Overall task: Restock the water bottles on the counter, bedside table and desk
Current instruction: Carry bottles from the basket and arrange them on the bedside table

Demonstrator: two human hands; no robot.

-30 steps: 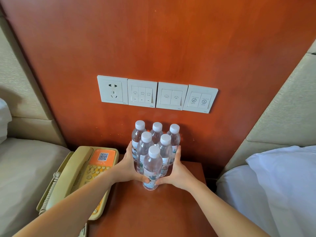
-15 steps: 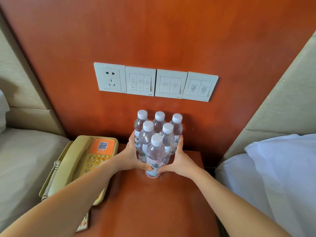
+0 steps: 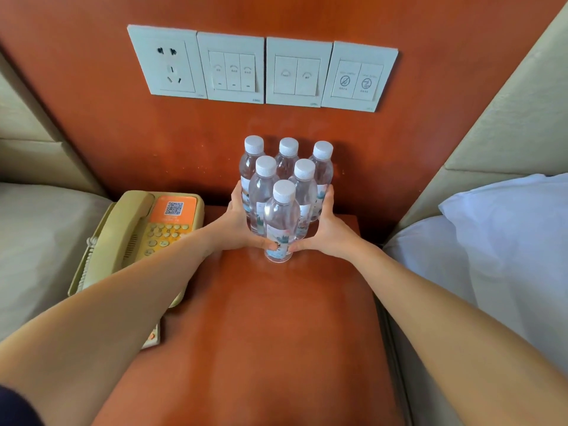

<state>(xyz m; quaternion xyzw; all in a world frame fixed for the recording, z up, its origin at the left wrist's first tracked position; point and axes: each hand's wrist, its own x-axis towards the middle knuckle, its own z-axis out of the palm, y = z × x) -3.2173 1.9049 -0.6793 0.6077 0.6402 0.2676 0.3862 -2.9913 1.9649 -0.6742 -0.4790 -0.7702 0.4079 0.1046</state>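
- Pressing six water bottles [image 3: 287, 176] into a triangle at the back of the table [image 3: 276, 318]: left hand [image 3: 238, 224], right hand [image 3: 330, 232], fingers flat on its sides.
- Risk: an uneven squeeze tips the front bottle [image 3: 281, 219] forward.

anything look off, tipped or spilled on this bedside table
Nothing stands out. The six water bottles stand upright in a tight triangle on the bedside table, caps on, no spill visible, with the left hand and right hand pressed against its sides. The telephone handset sits in its cradle.
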